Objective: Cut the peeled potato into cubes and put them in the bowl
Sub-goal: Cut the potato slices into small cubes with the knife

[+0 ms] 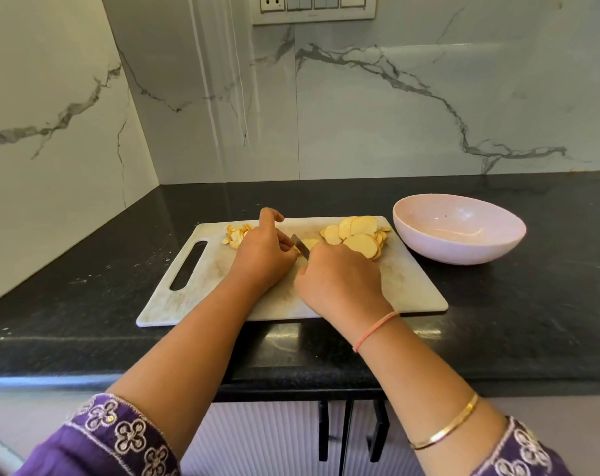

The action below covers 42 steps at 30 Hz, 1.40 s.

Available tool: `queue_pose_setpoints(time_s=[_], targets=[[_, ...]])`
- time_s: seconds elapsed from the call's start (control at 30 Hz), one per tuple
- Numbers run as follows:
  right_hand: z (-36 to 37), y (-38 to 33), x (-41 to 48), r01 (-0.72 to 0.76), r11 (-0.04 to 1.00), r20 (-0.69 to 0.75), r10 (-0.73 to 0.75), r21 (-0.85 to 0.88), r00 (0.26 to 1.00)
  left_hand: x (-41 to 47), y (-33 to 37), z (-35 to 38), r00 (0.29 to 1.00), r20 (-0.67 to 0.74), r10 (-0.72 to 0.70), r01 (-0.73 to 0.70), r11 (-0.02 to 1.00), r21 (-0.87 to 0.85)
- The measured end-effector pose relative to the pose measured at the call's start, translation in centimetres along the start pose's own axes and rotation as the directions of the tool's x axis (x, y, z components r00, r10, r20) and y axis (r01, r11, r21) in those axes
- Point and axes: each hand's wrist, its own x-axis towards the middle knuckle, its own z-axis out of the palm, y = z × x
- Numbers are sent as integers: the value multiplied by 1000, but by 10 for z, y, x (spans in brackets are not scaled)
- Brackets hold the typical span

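One knife (300, 247) (blade pointing away, leftward), right grip (338, 283) clenched round it, left grip (262, 254) unclear.

head cam | faces forward and down | close above cutting board (206, 286) | wide-angle

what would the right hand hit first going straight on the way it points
Probably the left hand, which holds a pale potato piece beside the right hand's steel knife; depth is unclear.

- No text, label, brand or number can be read anywhere in view.
- The switch plate (314, 8) on the wall shows no legible lettering.
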Motion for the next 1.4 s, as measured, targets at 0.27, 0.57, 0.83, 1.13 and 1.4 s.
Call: queue_pose_setpoints(time_s=[0.27,0.57,0.83,1.13,1.4], targets=[[7,7,-14,94,991,-52,-99,-92,994,-2,2,-2,1000,11,3,-3,999,34],[0,18,-29,112,991,-72,-117,-72,990,-2,2,-4,1000,19,-22,21,999,46],[-1,42,-9,74,996,-208,-61,57,976,-5,1,-2,1000,25,16,-17,998,57],[20,77,27,68,841,-128,2,537,992,-5,3,-1,999,39,24,-29,992,126],[26,84,30,49,756,-99,22,653,995,4,-8,-1,996,-86,-12,39,948,316]])
